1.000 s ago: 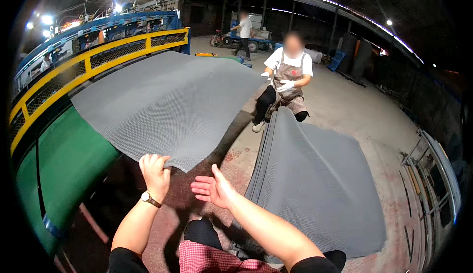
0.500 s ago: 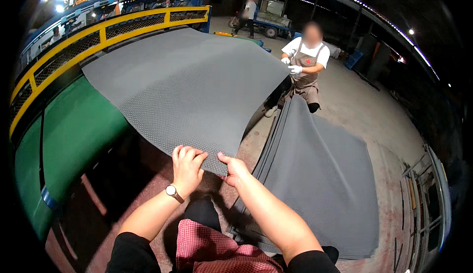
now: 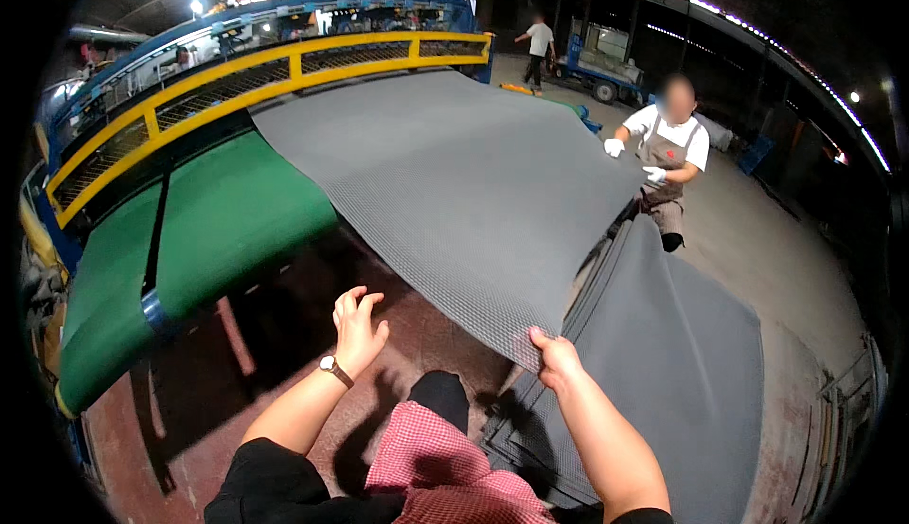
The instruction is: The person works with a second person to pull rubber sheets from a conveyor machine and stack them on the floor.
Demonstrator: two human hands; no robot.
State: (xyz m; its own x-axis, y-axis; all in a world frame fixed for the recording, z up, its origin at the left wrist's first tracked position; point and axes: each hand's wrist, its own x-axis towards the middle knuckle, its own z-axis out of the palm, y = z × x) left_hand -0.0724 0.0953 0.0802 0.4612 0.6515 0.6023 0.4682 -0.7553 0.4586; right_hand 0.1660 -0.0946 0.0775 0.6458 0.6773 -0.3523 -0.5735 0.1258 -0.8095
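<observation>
Two bare hands work nearest the camera: the right hand (image 3: 557, 358) pinches the near corner of a grey textured rubber sheet (image 3: 473, 174), while the left hand (image 3: 357, 320), fingers spread and empty, hangs free over the red floor (image 3: 284, 354) at about nine o'clock from that corner. Beyond, the sheet stretches toward twelve o'clock over the green conveyor (image 3: 189, 240). At two o'clock a gloved co-worker (image 3: 668, 150) grips its far edge, above stacked grey mats (image 3: 682, 354).
</observation>
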